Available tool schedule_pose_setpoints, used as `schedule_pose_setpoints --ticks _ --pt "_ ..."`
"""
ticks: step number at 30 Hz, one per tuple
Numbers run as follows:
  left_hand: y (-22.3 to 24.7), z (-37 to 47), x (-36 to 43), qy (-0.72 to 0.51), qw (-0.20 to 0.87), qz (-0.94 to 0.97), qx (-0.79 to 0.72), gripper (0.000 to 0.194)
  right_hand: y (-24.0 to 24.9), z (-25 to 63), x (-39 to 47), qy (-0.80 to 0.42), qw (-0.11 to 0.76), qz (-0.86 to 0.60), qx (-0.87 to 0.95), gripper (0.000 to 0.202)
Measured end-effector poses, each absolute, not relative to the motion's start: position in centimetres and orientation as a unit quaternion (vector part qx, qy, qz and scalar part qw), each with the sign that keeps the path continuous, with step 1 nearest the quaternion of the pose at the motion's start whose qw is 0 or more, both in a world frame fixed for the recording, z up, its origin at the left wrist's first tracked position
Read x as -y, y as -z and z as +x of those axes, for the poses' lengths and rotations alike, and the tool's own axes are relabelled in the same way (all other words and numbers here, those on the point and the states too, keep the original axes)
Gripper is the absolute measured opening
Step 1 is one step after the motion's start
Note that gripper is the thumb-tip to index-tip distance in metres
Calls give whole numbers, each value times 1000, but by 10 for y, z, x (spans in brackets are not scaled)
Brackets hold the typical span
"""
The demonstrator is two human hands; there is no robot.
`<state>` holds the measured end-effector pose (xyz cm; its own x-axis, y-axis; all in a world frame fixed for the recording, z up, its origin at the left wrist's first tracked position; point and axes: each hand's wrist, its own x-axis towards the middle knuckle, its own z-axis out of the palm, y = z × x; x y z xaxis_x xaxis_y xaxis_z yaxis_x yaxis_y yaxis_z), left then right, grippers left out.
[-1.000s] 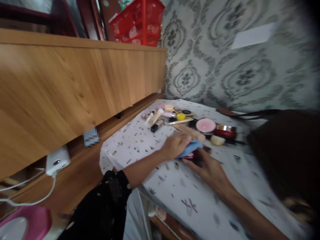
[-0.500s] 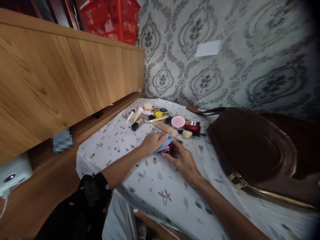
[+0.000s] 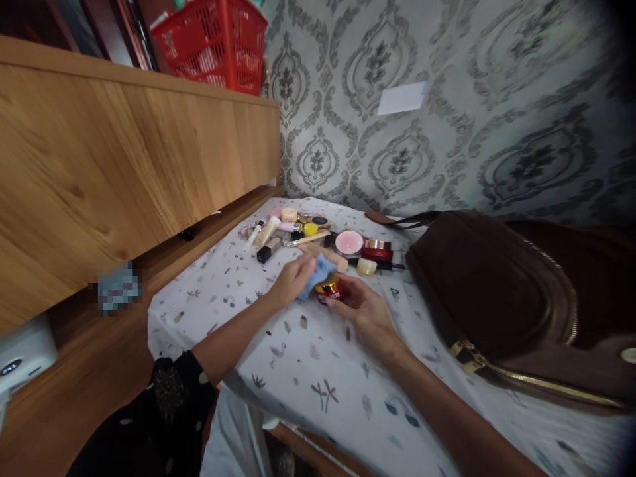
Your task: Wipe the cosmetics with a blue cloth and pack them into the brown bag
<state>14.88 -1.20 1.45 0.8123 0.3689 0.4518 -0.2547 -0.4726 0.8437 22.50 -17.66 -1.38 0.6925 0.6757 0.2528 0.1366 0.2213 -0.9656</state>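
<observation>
Blue cloth (image 3: 319,270), pinched in the left hand (image 3: 293,281), meets 1 red-and-gold jar (image 3: 328,291) just below the frame's centre. The right hand (image 3: 366,310) clasps the jar between thumb and fingers; a steady grip and light cloth pressure should prevent twisting.

A crumpled blue cloth (image 3: 317,277) touches a gold-topped red jar (image 3: 328,290).
</observation>
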Motion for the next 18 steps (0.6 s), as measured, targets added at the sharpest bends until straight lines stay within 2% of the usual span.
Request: schedule_pose_setpoints --ticks 4,7,13,18 --pt "-13 144 20 -251 395 883 41 30 14 229 180 -194 687 -615 335 60" --pt "-11 143 21 -249 365 897 25 33 13 226 180 -194 663 -619 373 63" --pt "-7 148 20 -284 425 859 -10 36 13 215 178 -198 620 -646 400 68" --pt "-7 152 14 -364 499 784 -62 41 5 214 181 -237 671 -620 330 59"
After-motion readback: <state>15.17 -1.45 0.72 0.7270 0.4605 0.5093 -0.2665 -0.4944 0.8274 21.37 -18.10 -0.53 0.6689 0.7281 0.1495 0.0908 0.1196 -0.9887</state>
